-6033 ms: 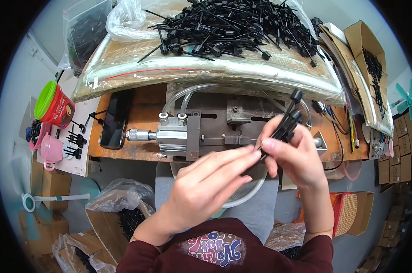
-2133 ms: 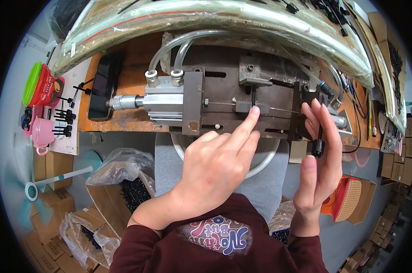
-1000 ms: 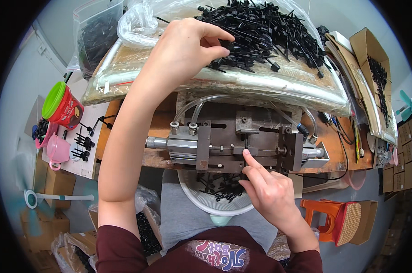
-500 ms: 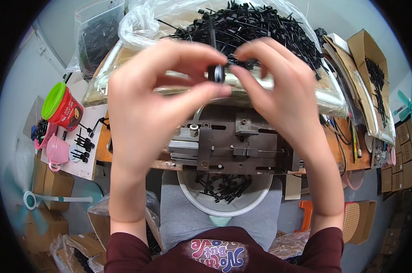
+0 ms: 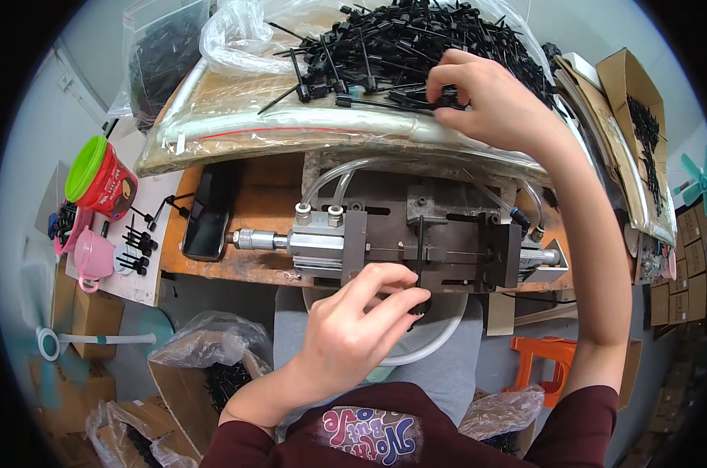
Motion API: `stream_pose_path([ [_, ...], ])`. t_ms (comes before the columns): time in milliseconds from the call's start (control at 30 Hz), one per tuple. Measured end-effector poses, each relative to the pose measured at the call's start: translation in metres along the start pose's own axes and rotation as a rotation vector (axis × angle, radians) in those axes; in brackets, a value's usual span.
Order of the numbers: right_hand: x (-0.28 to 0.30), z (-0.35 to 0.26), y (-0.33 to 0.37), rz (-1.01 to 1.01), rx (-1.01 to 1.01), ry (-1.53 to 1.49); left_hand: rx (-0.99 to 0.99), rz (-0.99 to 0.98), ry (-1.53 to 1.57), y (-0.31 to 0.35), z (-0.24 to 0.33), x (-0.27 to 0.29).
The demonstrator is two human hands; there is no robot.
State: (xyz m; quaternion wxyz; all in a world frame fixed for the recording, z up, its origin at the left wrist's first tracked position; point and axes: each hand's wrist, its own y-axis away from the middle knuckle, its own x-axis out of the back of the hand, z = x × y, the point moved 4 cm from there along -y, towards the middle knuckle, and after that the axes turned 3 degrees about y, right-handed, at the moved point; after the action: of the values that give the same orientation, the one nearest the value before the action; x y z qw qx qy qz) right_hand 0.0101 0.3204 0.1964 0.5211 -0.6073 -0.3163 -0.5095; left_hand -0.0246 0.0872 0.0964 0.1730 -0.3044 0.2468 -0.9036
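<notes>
My left hand (image 5: pixel 353 320) is closed in a pinch on a black thin-stemmed plastic part (image 5: pixel 421 261). Its stem points away from me, over the middle of the metal clamping fixture (image 5: pixel 377 273), and its thicker dark end is partly behind my fingers. At the near right of the heap of black stemmed parts (image 5: pixel 416 47), my right hand (image 5: pixel 497 105) has its fingers curled around a dark piece among them. Whether that piece is lifted off the heap I cannot tell. Below my left hand, a white basket (image 5: pixel 447 335) sits on my lap, mostly hidden.
The heap lies on a plastic-covered, white-edged tray (image 5: pixel 291 125). Clear air hoses (image 5: pixel 345 171) curve over the fixture. A black tray (image 5: pixel 207 214), a red tub (image 5: pixel 108 183) and a pink cup (image 5: pixel 93 253) stand left. An open carton (image 5: pixel 630 101) is at the right.
Both hands were together above the fixture with a dark round-ended part. My left hand has come down toward me with a stemmed part; my right hand has moved away to the heap.
</notes>
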Motion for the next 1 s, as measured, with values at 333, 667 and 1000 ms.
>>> stream_pose_path([
  [333, 0.015, 0.030, 0.013, -0.035, -0.112, 0.017, -0.105, -0.038, -0.242, 0.014, -0.011, -0.036],
  [667, -0.003, 0.036, -0.006, -0.267, -0.068, 0.131, -0.092, -0.095, -0.345, 0.003, -0.015, -0.040],
  [1000, 0.005, 0.050, 0.018, -0.101, -0.109, 0.148, -0.059, -0.095, -0.318, 0.005, -0.018, -0.040],
])
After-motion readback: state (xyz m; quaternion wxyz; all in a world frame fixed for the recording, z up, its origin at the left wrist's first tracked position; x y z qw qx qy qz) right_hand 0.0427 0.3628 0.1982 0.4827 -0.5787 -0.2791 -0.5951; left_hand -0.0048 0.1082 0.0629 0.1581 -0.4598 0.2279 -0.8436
